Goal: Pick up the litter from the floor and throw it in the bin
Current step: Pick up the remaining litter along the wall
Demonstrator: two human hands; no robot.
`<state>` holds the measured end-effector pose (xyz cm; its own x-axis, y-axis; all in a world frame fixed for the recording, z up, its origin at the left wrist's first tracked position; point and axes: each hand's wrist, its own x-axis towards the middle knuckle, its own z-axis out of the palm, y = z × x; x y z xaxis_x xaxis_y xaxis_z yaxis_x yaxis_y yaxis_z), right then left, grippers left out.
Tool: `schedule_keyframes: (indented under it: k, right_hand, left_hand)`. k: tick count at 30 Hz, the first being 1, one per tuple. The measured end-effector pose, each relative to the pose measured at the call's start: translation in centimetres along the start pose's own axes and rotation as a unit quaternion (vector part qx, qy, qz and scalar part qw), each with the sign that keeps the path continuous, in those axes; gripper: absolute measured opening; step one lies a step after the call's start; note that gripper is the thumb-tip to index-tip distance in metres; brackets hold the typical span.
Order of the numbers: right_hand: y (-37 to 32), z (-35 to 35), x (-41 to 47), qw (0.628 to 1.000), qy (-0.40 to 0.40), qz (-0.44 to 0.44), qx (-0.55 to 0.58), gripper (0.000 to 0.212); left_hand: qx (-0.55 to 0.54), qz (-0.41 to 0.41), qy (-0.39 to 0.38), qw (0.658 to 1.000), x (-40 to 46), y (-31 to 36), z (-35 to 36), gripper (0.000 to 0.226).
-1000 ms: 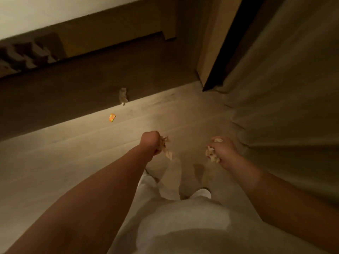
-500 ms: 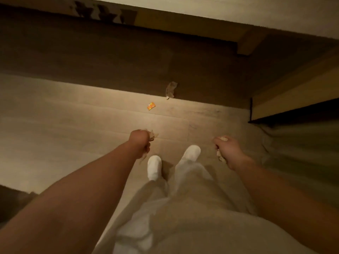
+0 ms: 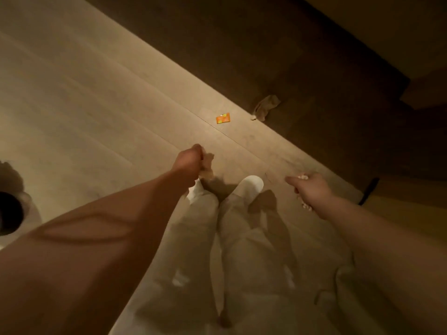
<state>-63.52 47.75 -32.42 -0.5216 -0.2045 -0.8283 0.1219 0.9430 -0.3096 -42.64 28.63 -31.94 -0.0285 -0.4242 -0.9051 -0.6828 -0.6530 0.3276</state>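
Fingers of the left hand (image 3: 189, 163) are curled into a tight fist around a crumpled scrap of paper (image 3: 207, 165), whose pale, wrinkled edges stick out on the side facing the feet. Fingers of the right hand (image 3: 312, 191) are also folded closed, except for the forefinger, which is stretched out toward the middle of the view; a small wad of litter (image 3: 302, 176) shows at the top of this fist and more of it peeks out underneath near the wrist. Both forearms reach forward and down from the bottom corners of the view, well apart from each other, with the person's light trousers (image 3: 217, 250) and two white shoes between them. The right shoe (image 3: 251, 186) sits just beside the pointing forefinger; the left shoe (image 3: 196, 191) is partly hidden under the left fist.

Further out on the pale wooden floor (image 3: 96, 105), beyond both fists, lies a small orange wrapper (image 3: 222, 118), flat and clear of either hand, a little nearer to the left one. Past it, at the edge where the lit floor meets deep shadow, lies a crumpled piece of beige paper (image 3: 264, 110), near the wrapper but not touching it. A dark round object (image 3: 9, 213) is cut off by the left edge of the view; whether it is the bin cannot be told.
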Motion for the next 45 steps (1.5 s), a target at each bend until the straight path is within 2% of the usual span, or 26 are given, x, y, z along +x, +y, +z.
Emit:
schedule_keyframes:
  k: [4,9,15,18,20,22,24,26,28,29,32,34,37,39,40,43,45]
  right_hand:
    - [-1.8,1.7,7.3,0.998,-0.018,-0.038,-0.046,0.024]
    - [-2.7,5.2,17.8,0.993,-0.044,-0.046,-0.1,0.026]
    - [-4.3,9.7,31.6,0.986,-0.027,-0.071,-0.151,0.066]
    - [-4.7,11.4,39.3,0.971,-0.001,-0.085,-0.225,0.078]
    - [-4.9,12.1,44.0,0.963,0.019,-0.072,-0.257,0.078]
    - [-4.9,12.9,48.5,0.966,0.023,-0.058,-0.252,0.082]
    - [-4.7,13.6,52.3,0.979,0.046,-0.077,-0.182,0.107]
    - [-4.5,14.7,55.6,0.979,0.075,-0.083,-0.172,0.125]
    - [-3.9,16.0,57.5,0.972,0.092,-0.089,-0.199,0.117]
    - [-3.8,16.5,57.6,0.966,0.106,-0.102,-0.212,0.106]
    - [-3.0,17.4,57.3,0.936,0.14,-0.148,-0.289,0.058]
    - [-2.7,17.7,57.1,0.917,0.14,-0.159,-0.337,0.04]
    - [-3.1,17.9,55.5,0.937,0.077,-0.115,-0.32,0.039]
    - [-3.8,17.9,53.1,0.959,0.044,-0.087,-0.267,0.032]
    - [-4.1,17.7,51.3,0.965,0.036,-0.086,-0.245,0.026]
    - [-5.0,16.6,45.1,0.968,0.028,-0.1,-0.228,0.018]
    - [-6.3,15.7,40.3,0.968,0.022,-0.107,-0.227,0.021]
  left_hand:
    - [0.056,0.034,0.0,0.998,6.9,-0.4,2.4,0.045]
    - [0.179,0.075,0.019,0.981,16.3,-0.3,5.1,0.03]
    - [0.246,0.125,0.081,0.958,29.9,0.0,8.9,0.011]
    - [0.262,0.147,0.079,0.95,38.1,0.1,10.9,0.033]
    - [0.326,0.179,0.094,0.923,42.9,0.4,12.1,0.05]
    - [0.411,0.224,0.122,0.875,46.9,0.8,13.0,0.065]
    - [0.44,0.261,0.125,0.85,49.9,1.3,14.2,0.073]
    - [0.446,0.289,0.128,0.837,52.2,1.1,15.5,0.069]
    - [0.452,0.301,0.11,0.832,53.9,0.0,16.8,0.062]
    - [0.436,0.3,0.105,0.842,54.5,-0.7,17.2,0.059]
    - [0.408,0.287,0.115,0.859,55.0,-1.9,17.7,0.059]
    - [0.42,0.283,0.107,0.856,54.6,-1.9,17.9,0.055]
    - [0.427,0.262,0.063,0.863,53.9,-1.4,17.3,0.028]
    - [0.381,0.229,0.032,0.895,52.3,-1.4,16.3,0.009]
    - [0.347,0.209,0.017,0.914,50.7,-1.5,15.8,0.009]
    - [0.274,0.166,-0.007,0.947,43.9,-1.7,13.8,0.037]
    - [0.258,0.143,-0.017,0.955,38.7,-1.8,11.8,0.031]
